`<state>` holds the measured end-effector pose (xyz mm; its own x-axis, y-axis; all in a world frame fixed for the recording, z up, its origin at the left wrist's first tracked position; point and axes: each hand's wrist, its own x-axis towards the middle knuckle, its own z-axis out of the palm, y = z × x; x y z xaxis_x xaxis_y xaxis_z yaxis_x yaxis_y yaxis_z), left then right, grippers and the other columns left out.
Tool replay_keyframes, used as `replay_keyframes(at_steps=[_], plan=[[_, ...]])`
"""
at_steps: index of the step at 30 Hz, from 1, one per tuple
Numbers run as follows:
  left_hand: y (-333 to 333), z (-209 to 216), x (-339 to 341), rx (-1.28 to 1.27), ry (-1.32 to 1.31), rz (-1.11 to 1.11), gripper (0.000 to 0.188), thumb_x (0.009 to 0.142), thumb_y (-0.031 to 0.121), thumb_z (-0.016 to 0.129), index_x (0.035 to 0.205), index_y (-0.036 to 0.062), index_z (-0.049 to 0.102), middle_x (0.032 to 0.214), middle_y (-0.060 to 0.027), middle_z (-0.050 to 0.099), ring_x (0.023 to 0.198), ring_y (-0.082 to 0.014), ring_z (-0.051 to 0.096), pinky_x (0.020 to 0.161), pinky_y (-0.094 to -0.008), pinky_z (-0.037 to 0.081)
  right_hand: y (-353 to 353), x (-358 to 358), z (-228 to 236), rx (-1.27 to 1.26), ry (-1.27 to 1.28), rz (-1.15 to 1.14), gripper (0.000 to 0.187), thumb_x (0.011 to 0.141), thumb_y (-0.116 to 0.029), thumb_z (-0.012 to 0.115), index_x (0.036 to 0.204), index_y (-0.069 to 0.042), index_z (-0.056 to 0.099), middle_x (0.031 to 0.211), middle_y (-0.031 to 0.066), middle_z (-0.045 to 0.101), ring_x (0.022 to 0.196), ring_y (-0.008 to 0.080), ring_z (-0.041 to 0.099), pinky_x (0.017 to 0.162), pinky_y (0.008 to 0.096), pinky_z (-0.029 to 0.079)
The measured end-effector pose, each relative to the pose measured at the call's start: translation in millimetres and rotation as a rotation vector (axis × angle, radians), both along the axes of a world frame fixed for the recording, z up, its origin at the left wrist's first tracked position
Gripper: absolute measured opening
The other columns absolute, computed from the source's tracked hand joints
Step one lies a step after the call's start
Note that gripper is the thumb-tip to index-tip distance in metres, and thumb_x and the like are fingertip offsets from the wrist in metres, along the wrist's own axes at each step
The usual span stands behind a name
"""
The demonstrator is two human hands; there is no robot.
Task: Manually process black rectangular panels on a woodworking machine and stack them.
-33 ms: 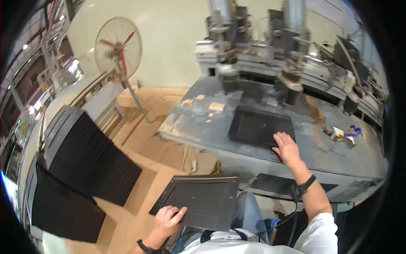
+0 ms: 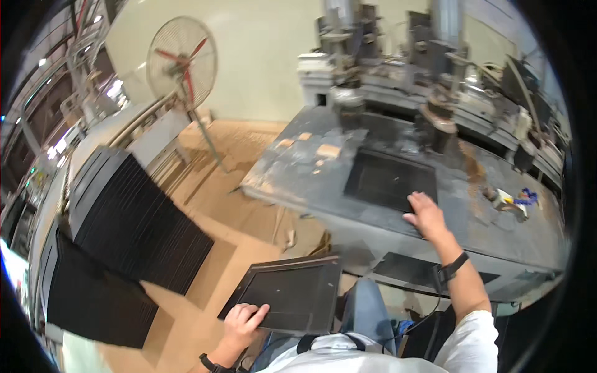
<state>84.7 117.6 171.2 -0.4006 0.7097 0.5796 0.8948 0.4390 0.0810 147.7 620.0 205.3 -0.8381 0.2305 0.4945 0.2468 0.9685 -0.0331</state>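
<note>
My left hand (image 2: 247,321) grips the near left edge of a black rectangular panel (image 2: 292,291), its thumb lying over the top face. This panel has a raised border and is held tilted above my lap. A second black panel (image 2: 388,180) lies flat on the grey machine table (image 2: 298,171). At that panel's near right corner rests my right hand (image 2: 428,216), fingers stretched out and thumb apart, touching it without a visible grip.
Stacked black panels (image 2: 137,230) stand on the left, with more dark panels (image 2: 99,295) in front. Machine heads (image 2: 438,118) rise over the table's far side. Wood scraps (image 2: 328,151) and a blue coiled hose (image 2: 528,197) lie on it. A fan (image 2: 182,62) stands behind.
The view has shifted slightly, so the table and stacks sit a little further right. The panel in my left hand has swung slightly left. My right hand stays at the other panel's corner.
</note>
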Motion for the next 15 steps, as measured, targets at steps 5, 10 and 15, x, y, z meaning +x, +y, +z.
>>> replay_keyframes(at_steps=[5, 10, 15], plan=[[-65.2, -25.8, 12.2, -0.083, -0.072, 0.505, 0.051, 0.064, 0.002, 0.062, 0.113, 0.0154, 0.064, 0.092, -0.0025, 0.056, 0.086, -0.0213, 0.056, 0.069, -0.0327, 0.046, 49.1, -38.6, -16.9, -0.095, -0.064, 0.014, 0.045, 0.079, -0.02, 0.068, 0.12, -0.004, 0.058, 0.126, 0.0158, 0.056, 0.119, 0.0338, 0.051, 0.1, 0.04, 0.041], [-87.9, -75.8, -40.8, -0.166, -0.095, 0.762, 0.052, 0.07, 0.003, 0.059, 0.121, 0.0147, 0.059, 0.101, -0.0033, 0.056, 0.093, -0.0214, 0.054, 0.075, -0.0334, 0.045, 13.6, -66.1, 3.6, -0.119, -0.257, -0.072, 0.047, 0.082, -0.025, 0.066, 0.123, -0.004, 0.056, 0.13, 0.0139, 0.054, 0.123, 0.0333, 0.048, 0.101, 0.0402, 0.04], [-73.6, -119.8, -75.2, -0.283, -0.135, 0.939, 0.048, 0.079, 0.008, 0.053, 0.127, 0.0131, 0.055, 0.105, -0.0038, 0.055, 0.095, -0.0225, 0.052, 0.077, -0.0349, 0.043, 2.9, -44.6, 0.7, -0.132, -0.092, -0.025, 0.053, 0.083, -0.022, 0.065, 0.131, -0.007, 0.049, 0.136, 0.014, 0.049, 0.129, 0.0328, 0.041, 0.105, 0.0398, 0.035]])
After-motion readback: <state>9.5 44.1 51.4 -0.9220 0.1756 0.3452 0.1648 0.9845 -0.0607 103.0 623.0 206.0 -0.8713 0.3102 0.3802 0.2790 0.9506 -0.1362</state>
